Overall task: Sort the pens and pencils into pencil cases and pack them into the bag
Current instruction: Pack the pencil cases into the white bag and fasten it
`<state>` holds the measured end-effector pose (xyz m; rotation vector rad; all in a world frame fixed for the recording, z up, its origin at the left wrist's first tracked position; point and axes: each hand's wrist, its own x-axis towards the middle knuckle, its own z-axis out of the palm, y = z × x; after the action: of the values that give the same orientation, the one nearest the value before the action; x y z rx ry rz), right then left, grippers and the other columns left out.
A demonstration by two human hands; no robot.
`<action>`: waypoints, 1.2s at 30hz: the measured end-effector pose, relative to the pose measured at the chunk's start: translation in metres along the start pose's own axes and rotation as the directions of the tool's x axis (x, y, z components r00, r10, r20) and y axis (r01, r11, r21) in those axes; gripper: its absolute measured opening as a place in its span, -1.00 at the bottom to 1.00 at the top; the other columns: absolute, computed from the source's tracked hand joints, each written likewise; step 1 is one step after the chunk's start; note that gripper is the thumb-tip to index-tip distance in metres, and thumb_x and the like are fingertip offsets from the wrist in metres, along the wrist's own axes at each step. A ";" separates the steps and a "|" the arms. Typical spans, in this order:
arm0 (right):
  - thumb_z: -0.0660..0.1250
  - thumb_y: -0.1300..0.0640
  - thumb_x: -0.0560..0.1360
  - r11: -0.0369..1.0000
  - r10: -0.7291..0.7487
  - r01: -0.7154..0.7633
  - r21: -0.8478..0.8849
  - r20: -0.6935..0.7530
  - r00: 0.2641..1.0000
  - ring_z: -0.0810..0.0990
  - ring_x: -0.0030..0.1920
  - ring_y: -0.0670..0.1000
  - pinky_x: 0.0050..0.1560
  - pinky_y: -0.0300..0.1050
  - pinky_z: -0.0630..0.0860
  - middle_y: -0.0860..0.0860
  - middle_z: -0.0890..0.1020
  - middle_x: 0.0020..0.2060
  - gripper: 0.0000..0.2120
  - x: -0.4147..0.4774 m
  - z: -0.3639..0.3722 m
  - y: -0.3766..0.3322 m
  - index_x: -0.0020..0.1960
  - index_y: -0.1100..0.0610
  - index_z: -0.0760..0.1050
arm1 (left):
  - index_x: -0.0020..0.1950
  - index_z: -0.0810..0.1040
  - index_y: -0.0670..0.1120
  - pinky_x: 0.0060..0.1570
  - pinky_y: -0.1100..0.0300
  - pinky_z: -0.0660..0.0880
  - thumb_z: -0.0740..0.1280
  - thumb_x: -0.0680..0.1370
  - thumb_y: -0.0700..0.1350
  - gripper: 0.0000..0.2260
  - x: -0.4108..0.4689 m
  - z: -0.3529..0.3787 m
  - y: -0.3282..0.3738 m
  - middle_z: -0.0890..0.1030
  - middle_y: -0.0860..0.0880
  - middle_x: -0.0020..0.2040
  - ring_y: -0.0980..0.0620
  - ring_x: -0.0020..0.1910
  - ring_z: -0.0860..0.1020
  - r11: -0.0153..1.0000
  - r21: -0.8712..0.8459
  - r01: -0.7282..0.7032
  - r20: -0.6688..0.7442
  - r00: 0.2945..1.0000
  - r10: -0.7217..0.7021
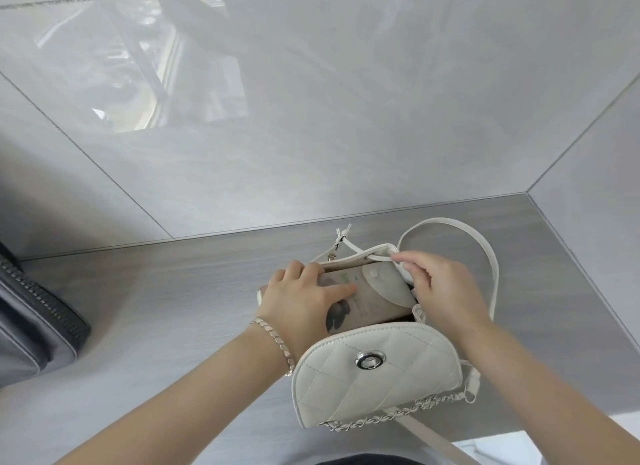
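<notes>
The left hand (301, 295) grips a beige printed pencil case (374, 309), which sits partly inside the open white quilted bag (377, 374) on the grey desk (173, 309). The right hand (440, 284) pinches the bag's far rim.

We look into a corner of glossy grey tile above a grey counter.

Ahead of us the back wall (346, 118) is clad in large polished tiles of pale, faintly veined grey, divided by thin dark grout lines (86, 153) that run slantwise in our wide view. A side wall (595, 174) of the same tile meets it at the right. High on the left we see a bright, blurred reflection (145, 84) in the glaze, with pale bars crossing it; what it mirrors we cannot tell. A narrow strip (242, 234) lines the joint where tile meets the countertop (156, 291), which is matt grey with a fine streaked grain. The light is soft and even.
</notes>
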<state>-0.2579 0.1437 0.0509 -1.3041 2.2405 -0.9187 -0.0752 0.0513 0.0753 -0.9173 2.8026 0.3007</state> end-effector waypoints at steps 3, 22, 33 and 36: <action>0.20 0.22 0.55 0.999 0.028 -0.028 -0.026 -0.002 1.000 0.56 -0.08 -0.01 -0.11 -0.21 0.36 -0.20 0.57 -0.20 -0.77 0.002 0.002 -0.003 0.07 0.03 0.59 | 0.05 0.60 0.21 -0.18 0.03 0.51 0.20 0.29 0.23 -0.60 0.004 0.001 0.002 0.61 -0.09 -0.08 -0.16 -0.17 0.57 0.998 0.054 -0.028 -0.020 0.999 0.029; 0.33 -0.07 0.42 0.984 0.021 -0.030 -0.178 -0.053 0.998 0.41 -0.09 -0.13 -0.20 -0.29 0.31 -0.18 0.50 -0.16 -0.75 -0.091 0.006 -0.002 0.06 -0.10 0.38 | 0.05 0.59 0.16 -0.22 0.15 0.53 0.32 0.01 0.28 -0.37 -0.002 0.010 0.007 0.63 0.11 -0.10 -0.03 -0.20 0.60 0.998 -0.059 0.022 -0.107 0.994 -0.028; 0.40 -0.03 0.29 0.925 0.021 -0.010 -0.381 0.025 0.999 0.47 0.06 0.04 -0.04 -0.13 0.50 0.00 0.53 0.00 -0.55 -0.080 0.013 -0.005 0.14 0.05 0.44 | 0.02 0.60 0.06 -0.14 0.23 0.51 0.36 -0.01 0.25 -0.36 0.000 0.027 0.021 0.63 0.13 -0.10 -0.01 -0.20 0.60 0.994 -0.112 -0.018 -0.169 0.986 -0.001; 0.47 -0.03 0.05 0.879 -0.047 0.060 -0.474 0.040 0.998 0.30 -0.06 0.06 -0.18 -0.08 0.55 0.11 0.47 -0.14 -0.34 -0.074 0.023 -0.006 0.11 0.06 0.38 | 0.10 0.57 0.04 -0.08 0.24 0.53 0.35 -0.01 0.35 -0.26 -0.002 0.028 0.017 0.63 0.13 -0.05 0.03 -0.14 0.62 0.997 -0.057 -0.050 -0.204 0.978 0.037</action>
<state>-0.2034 0.1976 0.0392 -1.5735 2.5151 -0.3626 -0.0810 0.0723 0.0514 -0.9507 3.0183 0.3186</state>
